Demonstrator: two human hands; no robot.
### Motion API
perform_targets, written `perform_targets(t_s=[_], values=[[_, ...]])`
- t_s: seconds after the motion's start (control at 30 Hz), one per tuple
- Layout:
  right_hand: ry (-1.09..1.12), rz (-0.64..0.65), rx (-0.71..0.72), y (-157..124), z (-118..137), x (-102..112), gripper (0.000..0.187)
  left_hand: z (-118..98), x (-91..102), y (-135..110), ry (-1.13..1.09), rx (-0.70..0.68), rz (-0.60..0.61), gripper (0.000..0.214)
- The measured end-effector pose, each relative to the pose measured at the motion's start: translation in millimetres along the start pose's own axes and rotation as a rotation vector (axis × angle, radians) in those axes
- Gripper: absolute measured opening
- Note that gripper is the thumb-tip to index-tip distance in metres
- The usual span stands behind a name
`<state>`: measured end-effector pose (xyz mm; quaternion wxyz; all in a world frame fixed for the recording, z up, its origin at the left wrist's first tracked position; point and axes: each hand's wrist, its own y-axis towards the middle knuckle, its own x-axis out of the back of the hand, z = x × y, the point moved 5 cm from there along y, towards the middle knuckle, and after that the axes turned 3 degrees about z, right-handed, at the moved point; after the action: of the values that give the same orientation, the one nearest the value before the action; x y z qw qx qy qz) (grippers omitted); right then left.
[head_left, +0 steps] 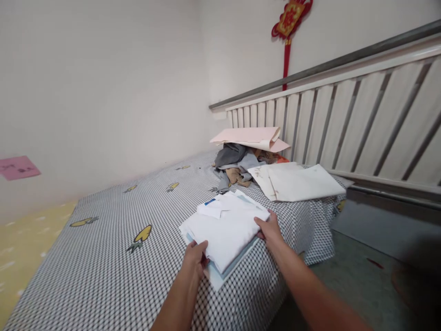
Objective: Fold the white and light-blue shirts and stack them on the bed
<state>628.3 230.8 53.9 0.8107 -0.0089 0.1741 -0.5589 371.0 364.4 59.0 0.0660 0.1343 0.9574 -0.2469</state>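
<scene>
Far left: yellow mat (27, 239) on the floor, pink note (19, 168) on the wall. Checked bed sheet (103, 262) with yellow print runs under everything else.

Folded white shirt (223, 230) lies flat on the bed, collar fold facing up toward the far left, long axis lower left to upper right. Pale blue sheet (216, 276) under it sticks out past the near edge.

Left hand (196, 259) half closed, fingers curled on the near edge of the stack. Right hand (268, 228) partly open, fingers hooked on the right edge. Shirt sits between them, touching both.

Beyond: grey clothes pile (234, 161) under pink paper sheets (248, 136), white folded sheets (296, 182) just right. Slatted metal bed head (344, 115) along the right side, red Chinese knot (291, 18) on the wall above.
</scene>
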Motion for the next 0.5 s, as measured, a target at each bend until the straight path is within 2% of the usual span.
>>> perform_targets(t_s=[0.07, 0.17, 0.23, 0.27, 0.33, 0.4, 0.43, 0.5], values=[[-0.098, -0.121, 0.048, -3, 7, 24, 0.090, 7, 2.2, -8, 0.075, 0.003, -0.081, 0.053], [-0.261, -0.234, 0.226, -19, 25, 44, 0.080, 5, 1.3, -27, 0.180, -0.064, -0.210, 0.068], [-0.491, -0.208, 0.446, -35, 43, 33, 0.068, -2, -2.5, -42, 0.252, -0.156, -0.313, 0.072], [-0.637, -0.168, 0.551, -43, 49, 21, 0.062, -7, -6.0, -50, 0.335, -0.253, -0.362, 0.069], [-0.925, -0.038, 0.680, -54, 53, -9, 0.054, -17, -18.4, -65, 0.619, -0.542, -0.426, 0.055], [-1.139, 0.133, 0.663, -54, 42, -34, 0.052, -11, -37.5, -73, 1.014, -0.802, -0.343, 0.044], [-1.228, 0.219, 0.619, -52, 33, -42, 0.051, 0, -44.5, -71, 1.190, -0.856, -0.250, 0.043], [-1.345, 0.343, 0.519, -43, 12, -50, 0.051, 27, -47.7, -61, 1.400, -0.831, -0.057, 0.045]])
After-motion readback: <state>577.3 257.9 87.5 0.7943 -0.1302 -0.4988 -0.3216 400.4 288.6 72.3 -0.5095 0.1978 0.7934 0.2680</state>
